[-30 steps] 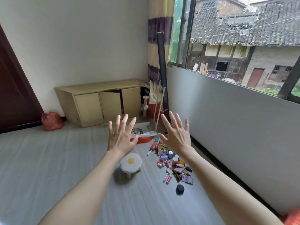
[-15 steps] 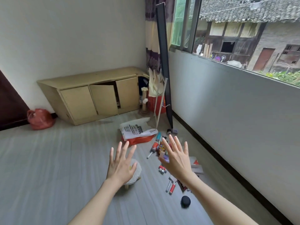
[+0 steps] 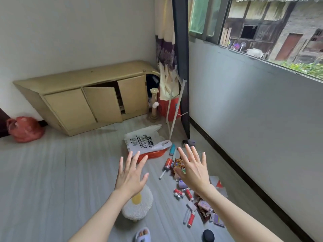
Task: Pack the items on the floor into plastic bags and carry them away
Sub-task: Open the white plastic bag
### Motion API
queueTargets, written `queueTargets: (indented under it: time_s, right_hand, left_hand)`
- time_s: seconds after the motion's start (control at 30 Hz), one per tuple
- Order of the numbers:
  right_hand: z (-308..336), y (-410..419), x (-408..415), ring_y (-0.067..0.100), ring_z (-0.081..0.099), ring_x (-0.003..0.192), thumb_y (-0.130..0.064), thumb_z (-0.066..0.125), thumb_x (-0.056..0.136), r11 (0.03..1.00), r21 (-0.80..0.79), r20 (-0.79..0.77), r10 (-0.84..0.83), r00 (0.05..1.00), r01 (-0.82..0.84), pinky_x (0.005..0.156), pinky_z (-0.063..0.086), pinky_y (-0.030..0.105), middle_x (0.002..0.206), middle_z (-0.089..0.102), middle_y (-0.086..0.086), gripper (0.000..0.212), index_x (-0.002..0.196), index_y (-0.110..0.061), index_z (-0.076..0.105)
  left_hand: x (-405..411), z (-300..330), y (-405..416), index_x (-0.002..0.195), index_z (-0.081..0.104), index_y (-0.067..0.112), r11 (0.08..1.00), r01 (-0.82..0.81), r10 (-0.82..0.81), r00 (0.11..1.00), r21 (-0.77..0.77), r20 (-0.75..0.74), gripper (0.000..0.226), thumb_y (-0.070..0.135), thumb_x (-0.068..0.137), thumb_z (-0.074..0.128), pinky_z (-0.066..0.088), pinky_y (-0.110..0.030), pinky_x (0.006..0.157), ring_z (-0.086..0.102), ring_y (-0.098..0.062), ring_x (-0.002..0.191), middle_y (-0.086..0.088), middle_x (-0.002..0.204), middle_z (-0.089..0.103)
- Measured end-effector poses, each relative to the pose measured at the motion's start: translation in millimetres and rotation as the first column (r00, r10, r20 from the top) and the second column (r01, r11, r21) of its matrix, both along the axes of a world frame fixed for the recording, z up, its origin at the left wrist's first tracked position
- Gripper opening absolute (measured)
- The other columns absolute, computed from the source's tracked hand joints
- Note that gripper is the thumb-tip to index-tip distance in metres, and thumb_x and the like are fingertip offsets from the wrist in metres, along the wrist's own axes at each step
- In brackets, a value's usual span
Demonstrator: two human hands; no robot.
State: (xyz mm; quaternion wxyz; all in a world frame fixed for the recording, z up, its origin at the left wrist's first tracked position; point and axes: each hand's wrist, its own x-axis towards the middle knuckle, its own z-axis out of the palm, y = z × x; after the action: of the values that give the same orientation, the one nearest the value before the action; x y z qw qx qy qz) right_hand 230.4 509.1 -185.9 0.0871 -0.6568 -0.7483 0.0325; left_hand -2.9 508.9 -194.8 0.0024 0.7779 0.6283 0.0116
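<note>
While both hands are held out with fingers spread and nothing in their grip, the view is tipped further down than a second ago, so that less window is seen and a slippered foot (image 3: 142, 234) is brought in at the bottom edge. The left hand (image 3: 131, 175) is seen at centre, above one egg-patterned stool (image 3: 139, 206); the right hand (image 3: 193, 169) is seen over the scattered items (image 3: 190, 198) on the floor (image 3: 52, 180), right of centre. One white plastic bag (image 3: 143, 141) is laid on one orange bag (image 3: 153, 154) above the hands. One red bag (image 3: 24, 129) is seen at the left edge, beside one cabinet (image 3: 90, 96).
</note>
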Motion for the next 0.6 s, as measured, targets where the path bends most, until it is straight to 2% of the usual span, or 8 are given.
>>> queueTargets:
  time_s: [0.1,0.17,0.27,0.37,0.43,0.53,0.6]
  right_hand:
    - [-16,47,-10,0.031,0.029,0.138,-0.055,0.055,0.079,0.998,-0.002,-0.035,-0.07,0.997,0.07,0.108,0.018,0.058,0.148,0.035,0.009,0.073,0.141,-0.023,0.034]
    - [-23,75,-15,0.028,0.017,0.142,-0.059,0.041,0.084,0.991,0.02,-0.084,-0.133,0.988,0.135,0.112,0.004,0.051,0.153,0.025,0.007,0.072,0.145,-0.024,0.026]
    - [-28,114,-19,0.025,0.005,0.145,-0.054,0.044,0.089,0.983,0.005,-0.132,-0.18,0.975,0.182,0.112,-0.006,0.046,0.156,0.013,0.005,0.071,0.147,-0.026,0.015]
    - [-30,147,-17,0.026,0.009,0.144,-0.052,0.047,0.089,0.971,-0.007,-0.132,-0.237,0.963,0.238,0.112,-0.002,0.049,0.155,0.017,0.006,0.07,0.146,-0.025,0.017]
    - [-36,169,-14,0.028,0.015,0.143,-0.052,0.048,0.088,0.961,-0.008,-0.143,-0.274,0.951,0.276,0.112,0.004,0.051,0.153,0.024,0.008,0.069,0.145,-0.023,0.022]
    - [-52,199,-8,0.029,0.021,0.141,-0.06,0.03,0.084,0.947,-0.025,-0.147,-0.321,0.936,0.321,0.11,0.009,0.052,0.15,0.03,0.009,0.072,0.144,-0.021,0.027]
    - [-64,219,-1,0.027,0.016,0.143,-0.063,0.021,0.081,0.941,-0.062,-0.152,-0.337,0.929,0.332,0.112,0.006,0.051,0.152,0.026,0.007,0.075,0.145,-0.023,0.022]
  left_hand:
    - [-19,-12,51,0.133,0.04,0.026,0.997,0.072,-0.073,0.996,-0.04,-0.049,0.06,0.051,0.079,0.032,0.026,-0.054,0.108,0.034,-0.03,0.132,-0.007,0.138,0.047]
    - [-30,-18,83,0.133,0.041,0.025,0.993,0.101,-0.103,0.994,-0.053,-0.031,0.059,0.05,0.08,0.033,0.024,-0.051,0.109,0.036,-0.029,0.131,-0.007,0.139,0.047]
    - [-39,-28,135,0.133,0.043,0.023,0.991,0.126,-0.125,0.992,-0.055,0.017,0.059,0.05,0.08,0.034,0.019,-0.049,0.108,0.028,-0.028,0.132,-0.009,0.139,0.046]
    - [-38,-34,181,0.136,0.041,0.023,0.984,0.146,-0.14,0.988,-0.102,0.062,0.063,0.052,0.081,0.029,0.022,-0.053,0.11,0.021,-0.028,0.137,-0.009,0.144,0.039]
    - [-31,-37,211,0.141,0.033,0.024,0.982,0.162,-0.15,0.982,-0.1,0.113,0.067,0.054,0.082,0.021,0.01,-0.051,0.112,0.015,-0.027,0.141,-0.007,0.151,0.027]
    - [-16,-48,252,0.143,0.028,0.025,0.981,0.171,-0.153,0.971,-0.088,0.185,0.07,0.056,0.081,0.017,0.002,-0.047,0.114,0.01,-0.025,0.142,-0.004,0.153,0.021]
    - [-6,-60,276,0.144,0.025,0.027,0.977,0.173,-0.145,0.968,-0.127,0.206,0.072,0.057,0.079,0.015,0.0,-0.046,0.115,0.007,-0.023,0.143,-0.003,0.154,0.018]
